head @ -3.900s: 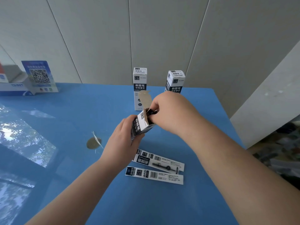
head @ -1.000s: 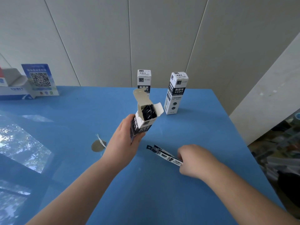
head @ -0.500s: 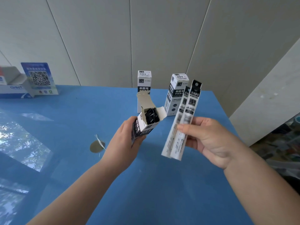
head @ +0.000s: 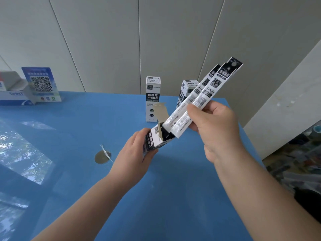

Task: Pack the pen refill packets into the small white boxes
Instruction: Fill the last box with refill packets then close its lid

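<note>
Packets [head: 199,101] now at box [head: 154,139] above blue table [head: 173,197].

Left hand [head: 137,153] at frame centre, fingers curled around open small white box [head: 153,139], forearm from lower left. Right hand [head: 215,126] right of centre, pinching two pen refill packets [head: 199,100], forearm from lower right.

Near blue table [head: 156,206] lies bare, open to a passing hand. Far behind stand two closed boxes [head: 152,99], apparently with a gap between. A QR sign [head: 41,84] occupies the far left edge.
</note>
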Demonstrator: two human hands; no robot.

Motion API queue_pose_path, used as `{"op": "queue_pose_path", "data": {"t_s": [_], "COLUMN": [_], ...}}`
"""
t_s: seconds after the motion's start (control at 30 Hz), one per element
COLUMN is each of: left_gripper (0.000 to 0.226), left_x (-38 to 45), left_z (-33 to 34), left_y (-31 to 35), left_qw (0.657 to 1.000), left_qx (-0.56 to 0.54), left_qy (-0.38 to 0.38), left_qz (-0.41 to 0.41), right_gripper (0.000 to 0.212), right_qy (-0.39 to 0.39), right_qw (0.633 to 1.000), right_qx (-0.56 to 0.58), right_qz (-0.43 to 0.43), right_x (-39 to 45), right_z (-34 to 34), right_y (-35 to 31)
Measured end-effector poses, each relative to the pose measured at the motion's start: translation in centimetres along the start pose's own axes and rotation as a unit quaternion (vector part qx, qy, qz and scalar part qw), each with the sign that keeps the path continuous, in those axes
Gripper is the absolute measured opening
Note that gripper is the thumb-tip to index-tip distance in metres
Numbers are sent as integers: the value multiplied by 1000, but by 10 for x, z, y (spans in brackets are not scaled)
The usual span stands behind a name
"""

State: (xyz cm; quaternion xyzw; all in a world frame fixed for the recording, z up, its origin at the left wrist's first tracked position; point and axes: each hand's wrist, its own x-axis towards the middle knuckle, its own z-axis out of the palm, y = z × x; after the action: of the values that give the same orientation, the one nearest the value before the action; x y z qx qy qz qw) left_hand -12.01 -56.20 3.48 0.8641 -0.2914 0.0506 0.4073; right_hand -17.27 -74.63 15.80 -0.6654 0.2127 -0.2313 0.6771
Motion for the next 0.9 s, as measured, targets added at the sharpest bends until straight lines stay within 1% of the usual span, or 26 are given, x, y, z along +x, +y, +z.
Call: {"op": "queue_pose_path", "data": {"t_s": [0.1, 0.17, 0.3, 0.4, 0.5, 0.6, 0.8, 0.9], "left_gripper": [47, 47, 45, 43, 42, 49, 49, 50], "left_x": [-1, -1, -1, -2, -3, -2, -2, -2], "left_z": [2, 4, 5, 4, 5, 6, 7, 7], "left_y": [4, 4, 3, 1, 1, 4, 6, 6], "left_qw": [1000, 1000, 1000, 1000, 1000, 1000, 1000, 1000], "left_qx": [14, 16, 10, 7, 7, 18, 14, 20], "left_qy": [-1, 3, 8, 12, 13, 15, 8, 4], "left_qz": [11, 12, 3, 1, -2, 5, 12, 14], "right_gripper": [12, 13, 11, 4, 10, 14, 4, 5], "right_qy": [-5, -4, 8, 6, 24, 36, 27, 23], "right_qw": [999, 998, 999, 999, 999, 997, 999, 998], "right_qx": [-48, -51, -31, -15, 27, 75, 29, 34], "right_qz": [-24, -28, -32, -30, -22, -2, -30, -43], "right_x": [-4, -7, -12, -15, -14, -15, -26, -23], "right_z": [6, 10, 14, 12, 10, 11, 16, 12], "right_y": [4, 7, 15, 16, 16, 18, 26, 25]}}
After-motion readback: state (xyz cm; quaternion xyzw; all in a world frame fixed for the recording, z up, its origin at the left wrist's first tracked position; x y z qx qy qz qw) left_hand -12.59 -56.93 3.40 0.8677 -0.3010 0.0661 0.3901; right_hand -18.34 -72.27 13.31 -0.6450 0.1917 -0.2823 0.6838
